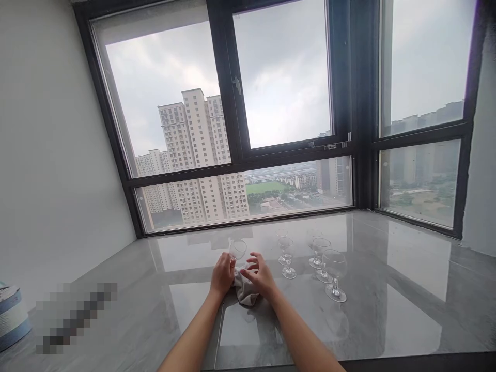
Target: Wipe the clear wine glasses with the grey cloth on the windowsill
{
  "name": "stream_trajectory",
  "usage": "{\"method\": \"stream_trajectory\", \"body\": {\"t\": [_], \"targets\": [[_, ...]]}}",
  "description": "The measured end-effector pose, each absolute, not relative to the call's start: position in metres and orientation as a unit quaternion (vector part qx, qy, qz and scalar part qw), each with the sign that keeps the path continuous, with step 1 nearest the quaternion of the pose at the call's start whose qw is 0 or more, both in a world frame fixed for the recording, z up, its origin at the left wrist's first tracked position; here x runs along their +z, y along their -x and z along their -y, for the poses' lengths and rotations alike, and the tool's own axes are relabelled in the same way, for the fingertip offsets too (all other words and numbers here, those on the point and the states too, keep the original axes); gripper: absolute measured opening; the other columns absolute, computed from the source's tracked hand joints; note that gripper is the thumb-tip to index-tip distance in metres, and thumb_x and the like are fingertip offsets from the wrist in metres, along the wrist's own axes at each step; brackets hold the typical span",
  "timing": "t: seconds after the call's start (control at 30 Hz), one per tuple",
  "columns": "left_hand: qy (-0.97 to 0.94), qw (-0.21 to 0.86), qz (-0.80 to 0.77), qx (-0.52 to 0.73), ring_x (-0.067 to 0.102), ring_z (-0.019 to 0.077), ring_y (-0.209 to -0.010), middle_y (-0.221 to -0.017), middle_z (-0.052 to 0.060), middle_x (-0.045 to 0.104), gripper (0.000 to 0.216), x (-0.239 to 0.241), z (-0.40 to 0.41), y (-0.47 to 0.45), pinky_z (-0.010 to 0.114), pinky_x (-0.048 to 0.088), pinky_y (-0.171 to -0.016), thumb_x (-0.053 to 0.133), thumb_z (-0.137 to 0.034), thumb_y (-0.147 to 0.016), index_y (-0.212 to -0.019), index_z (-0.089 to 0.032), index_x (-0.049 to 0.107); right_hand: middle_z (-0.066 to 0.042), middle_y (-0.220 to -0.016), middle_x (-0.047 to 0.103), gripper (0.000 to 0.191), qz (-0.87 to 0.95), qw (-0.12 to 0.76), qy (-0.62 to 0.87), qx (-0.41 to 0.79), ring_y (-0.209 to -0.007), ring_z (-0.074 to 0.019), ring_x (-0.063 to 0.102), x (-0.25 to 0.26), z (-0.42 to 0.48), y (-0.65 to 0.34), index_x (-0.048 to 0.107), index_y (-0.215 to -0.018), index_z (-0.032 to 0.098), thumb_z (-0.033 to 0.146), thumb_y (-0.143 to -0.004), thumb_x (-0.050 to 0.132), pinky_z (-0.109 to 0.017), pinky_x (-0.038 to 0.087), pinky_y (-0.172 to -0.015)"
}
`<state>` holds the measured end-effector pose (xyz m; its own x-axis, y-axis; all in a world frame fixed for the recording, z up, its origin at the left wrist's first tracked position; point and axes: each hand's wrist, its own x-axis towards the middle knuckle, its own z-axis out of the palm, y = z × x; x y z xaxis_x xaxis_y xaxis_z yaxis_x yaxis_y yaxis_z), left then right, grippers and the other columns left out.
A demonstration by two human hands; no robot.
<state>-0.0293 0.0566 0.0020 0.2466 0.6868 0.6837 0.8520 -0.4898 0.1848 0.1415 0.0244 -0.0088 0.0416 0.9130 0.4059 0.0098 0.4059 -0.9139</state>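
In the head view, my left hand (222, 276) has its fingers closed round the lower part of a clear stemmed glass (237, 249), whose bowl shows above the fingers. A crumpled grey-beige cloth (247, 293) hangs between my two hands, under the glass. Close to the right of it is my right hand (261, 276), its fingers curved and apart and its thumb reaching over the cloth's top edge. Whether the right thumb presses on the cloth is hard to see. The glass's stem and foot are hidden.
Several clear stemmed glasses stand to the right, the nearest a glass (335, 274) toward the front and another glass (287, 256) further left. They rest on a glossy grey tiled ledge (372, 320) below a dark-framed window (232, 168). A blue-and-white roll-like object (13, 318) is at far left.
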Motion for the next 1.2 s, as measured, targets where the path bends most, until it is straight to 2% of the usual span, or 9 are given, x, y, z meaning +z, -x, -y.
{"method": "stream_trajectory", "body": {"t": [0.13, 0.27, 0.37, 0.5, 0.67, 0.83, 0.97, 1.2], "targets": [[0.853, 0.102, 0.447, -0.249, 0.056, 0.0196, -0.099, -0.106, 0.006, 0.058, 0.016, 0.009, -0.054, 0.021, 0.034, 0.047, -0.087, 0.043, -0.018, -0.093, -0.102, -0.023, 0.054, -0.012, -0.114, 0.067, 0.078, 0.577, 0.620, 0.392, 0.360, -0.100, -0.0257, 0.066, -0.008, -0.025, -0.142, 0.041, -0.129, 0.023, 0.042, -0.063, 0.079, -0.041, 0.051, -0.085], [0.877, 0.120, 0.431, -0.173, 0.054, 0.0202, -0.102, -0.112, 0.006, 0.057, 0.018, 0.013, -0.053, 0.015, 0.034, 0.046, -0.091, 0.045, -0.019, -0.092, -0.107, -0.023, 0.055, -0.013, -0.111, 0.068, 0.079, 0.552, 0.640, 0.375, 0.380, -0.102, -0.0268, 0.067, -0.011, -0.029, -0.142, 0.036, -0.131, 0.023, 0.040, -0.066, 0.077, -0.041, 0.051, -0.082], [0.868, 0.120, 0.447, -0.182, 0.053, 0.0217, -0.106, -0.117, 0.007, 0.056, 0.024, 0.011, -0.054, 0.016, 0.036, 0.045, -0.092, 0.044, -0.026, -0.094, -0.115, -0.022, 0.054, -0.010, -0.104, 0.069, 0.074, 0.552, 0.652, 0.368, 0.368, -0.098, -0.0256, 0.068, -0.013, -0.031, -0.140, 0.037, -0.130, 0.022, 0.036, -0.067, 0.075, -0.039, 0.052, -0.080], [0.828, 0.099, 0.508, -0.216, 0.049, 0.0248, -0.115, -0.126, 0.008, 0.053, 0.038, 0.004, -0.059, 0.019, 0.038, 0.042, -0.096, 0.051, -0.039, -0.090, -0.125, -0.023, 0.050, -0.004, -0.095, 0.066, 0.067, 0.558, 0.677, 0.383, 0.290, -0.088, -0.0212, 0.067, -0.011, -0.026, -0.139, 0.038, -0.131, 0.022, 0.031, -0.071, 0.069, -0.039, 0.051, -0.083], [0.809, 0.066, 0.544, -0.211, 0.046, 0.0263, -0.120, -0.129, 0.007, 0.051, 0.046, -0.001, -0.065, 0.022, 0.042, 0.037, -0.102, 0.057, -0.045, -0.084, -0.126, -0.025, 0.053, -0.001, -0.094, 0.062, 0.065, 0.570, 0.691, 0.407, 0.180, -0.087, -0.0198, 0.064, -0.004, -0.015, -0.140, 0.037, -0.134, 0.024, 0.028, -0.075, 0.066, -0.038, 0.050, -0.084], [0.803, 0.050, 0.555, -0.210, 0.046, 0.0267, -0.120, -0.128, 0.007, 0.052, 0.047, -0.001, -0.065, 0.022, 0.044, 0.034, -0.104, 0.057, -0.051, -0.083, -0.123, -0.027, 0.055, -0.004, -0.098, 0.059, 0.057, 0.518, 0.718, 0.451, 0.112, -0.087, -0.0202, 0.060, 0.005, -0.008, -0.145, 0.037, -0.132, 0.023, 0.032, -0.081, 0.060, -0.035, 0.049, -0.079], [0.793, 0.048, 0.569, -0.212, 0.045, 0.0265, -0.122, -0.128, 0.007, 0.051, 0.046, 0.001, -0.064, 0.021, 0.043, 0.033, -0.105, 0.057, -0.052, -0.083, -0.122, -0.027, 0.056, -0.003, -0.091, 0.057, 0.057, 0.495, 0.717, 0.487, 0.058, -0.076, -0.0189, 0.054, 0.010, -0.004, -0.147, 0.038, -0.130, 0.021, 0.035, -0.079, 0.061, -0.033, 0.047, -0.073], [0.789, 0.050, 0.579, -0.202, 0.046, 0.0272, -0.120, -0.126, 0.009, 0.052, 0.046, 0.004, -0.064, 0.020, 0.043, 0.036, -0.102, 0.056, -0.057, -0.084, -0.117, -0.025, 0.059, -0.001, -0.087, 0.054, 0.056, 0.466, 0.715, 0.520, 0.029, -0.070, -0.0175, 0.050, 0.015, 0.003, -0.148, 0.039, -0.128, 0.020, 0.037, -0.079, 0.059, -0.031, 0.045, -0.072]]}}
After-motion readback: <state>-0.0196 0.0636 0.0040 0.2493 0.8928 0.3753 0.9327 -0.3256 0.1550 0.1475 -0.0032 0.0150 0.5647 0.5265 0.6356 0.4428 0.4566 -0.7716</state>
